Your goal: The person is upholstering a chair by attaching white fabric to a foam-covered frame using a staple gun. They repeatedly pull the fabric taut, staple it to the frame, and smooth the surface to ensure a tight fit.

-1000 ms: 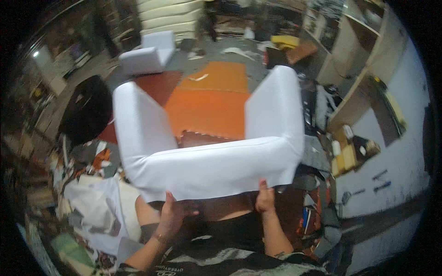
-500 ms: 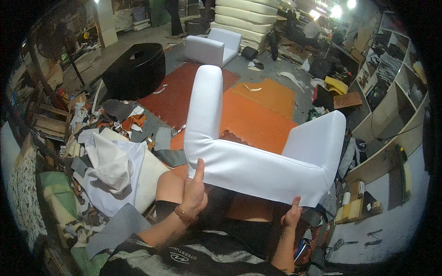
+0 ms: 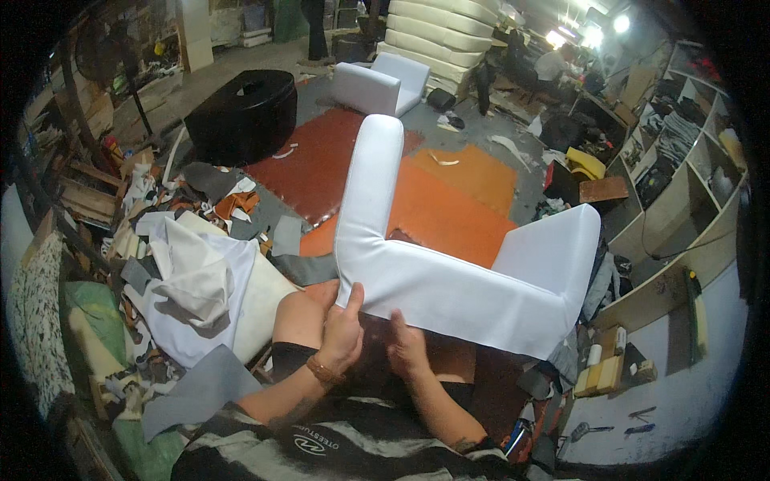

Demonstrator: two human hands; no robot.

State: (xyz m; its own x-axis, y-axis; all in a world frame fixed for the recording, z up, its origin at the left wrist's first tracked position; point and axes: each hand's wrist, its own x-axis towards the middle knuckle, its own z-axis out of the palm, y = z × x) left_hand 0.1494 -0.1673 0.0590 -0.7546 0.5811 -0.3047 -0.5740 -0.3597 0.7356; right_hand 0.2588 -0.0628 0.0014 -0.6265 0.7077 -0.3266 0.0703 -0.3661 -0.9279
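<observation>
A white upholstered sofa frame (image 3: 461, 289) is tilted above my lap, one padded arm rising at its left end and the other at its right. Its smooth cover puckers at the left corner and hangs as a loose lower edge along my side. My left hand (image 3: 343, 335) is closed on that edge near the left corner, thumb on the outside. Close beside it, my right hand (image 3: 409, 351) pinches the same edge with its thumb up; its fingers are partly hidden. What the fingers do behind the cover is out of sight.
Orange sheets (image 3: 449, 200) and a dark red sheet (image 3: 309, 164) lie on the floor ahead. A similar white frame (image 3: 365, 86) and a black rounded seat (image 3: 245, 120) stand beyond. White fabric (image 3: 192, 280) heaps over scraps at left; wooden shelves (image 3: 682, 216) line the right.
My right hand has left the lower edge near the frame's right end and moved left, close to my left hand. The left hand keeps its hold; the frame stays tilted much the same.
</observation>
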